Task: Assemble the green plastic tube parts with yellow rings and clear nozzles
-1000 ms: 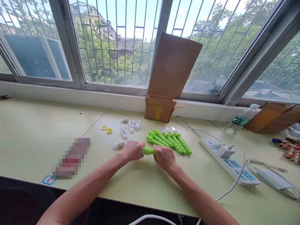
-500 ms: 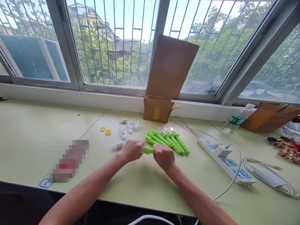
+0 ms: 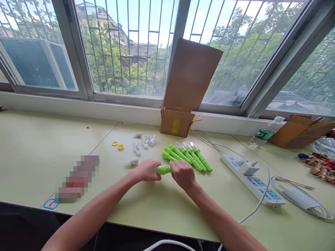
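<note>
table (image 3: pixel 157 205), green tube (image 3: pixel 164 169) between hands (image 3: pixel 183 173)

The left arm (image 3: pixel 95 214), at lower left of the frame, and right arm (image 3: pixel 222 216), at lower right, are bare and slim, narrowing toward bare wrists (image 3: pixel 196 191).

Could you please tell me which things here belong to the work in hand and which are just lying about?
Seemingly in the work: held green tube; other green tubes; clear plastic pieces; yellow rings.

Probably just lying about: cardboard box; power strip; plastic bottle; white adapter.
</note>
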Action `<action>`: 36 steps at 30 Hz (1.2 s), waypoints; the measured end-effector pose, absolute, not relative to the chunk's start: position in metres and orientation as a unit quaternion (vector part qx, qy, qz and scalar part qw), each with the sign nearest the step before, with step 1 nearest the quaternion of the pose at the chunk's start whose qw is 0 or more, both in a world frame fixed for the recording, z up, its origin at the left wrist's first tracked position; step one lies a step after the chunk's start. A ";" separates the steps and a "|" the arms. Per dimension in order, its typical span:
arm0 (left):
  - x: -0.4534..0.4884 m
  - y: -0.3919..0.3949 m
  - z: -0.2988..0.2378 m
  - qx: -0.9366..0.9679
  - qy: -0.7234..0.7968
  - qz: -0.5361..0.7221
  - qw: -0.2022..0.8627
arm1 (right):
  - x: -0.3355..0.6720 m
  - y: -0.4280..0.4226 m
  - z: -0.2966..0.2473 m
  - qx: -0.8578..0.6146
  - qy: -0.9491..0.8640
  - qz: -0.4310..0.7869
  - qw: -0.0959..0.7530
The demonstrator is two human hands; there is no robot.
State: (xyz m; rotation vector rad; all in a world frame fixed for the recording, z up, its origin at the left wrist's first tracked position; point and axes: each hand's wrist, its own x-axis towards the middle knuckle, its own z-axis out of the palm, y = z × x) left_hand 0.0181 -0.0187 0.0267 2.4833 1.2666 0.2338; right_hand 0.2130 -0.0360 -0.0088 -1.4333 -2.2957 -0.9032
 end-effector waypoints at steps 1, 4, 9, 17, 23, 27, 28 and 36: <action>0.019 -0.019 0.026 0.877 0.454 0.075 0.139 | 0.212 -0.036 -0.009 -0.509 -0.796 -0.298 0.133; 0.021 -0.020 0.025 0.882 0.464 0.051 0.070 | 0.210 -0.037 -0.008 -0.538 -0.799 -0.249 0.099; 0.021 -0.019 0.024 0.888 0.459 0.028 0.003 | 0.205 -0.041 -0.003 -0.581 -0.795 -0.166 0.053; 0.023 -0.015 0.014 0.911 0.408 0.027 -0.053 | 0.205 -0.043 -0.005 -0.613 -0.784 -0.098 0.023; 0.020 -0.013 0.017 0.889 0.447 0.083 0.061 | 0.206 -0.039 -0.010 -0.576 -0.787 -0.203 0.088; 0.010 -0.007 0.022 0.845 0.416 0.040 0.332 | 0.207 -0.037 -0.011 -0.515 -0.796 -0.292 0.126; 0.008 -0.006 0.022 0.827 0.402 0.015 0.393 | 0.207 -0.037 -0.011 -0.503 -0.797 -0.308 0.135; 0.016 -0.012 0.016 0.878 0.445 0.069 0.163 | 0.209 -0.035 -0.010 -0.530 -0.801 -0.262 0.091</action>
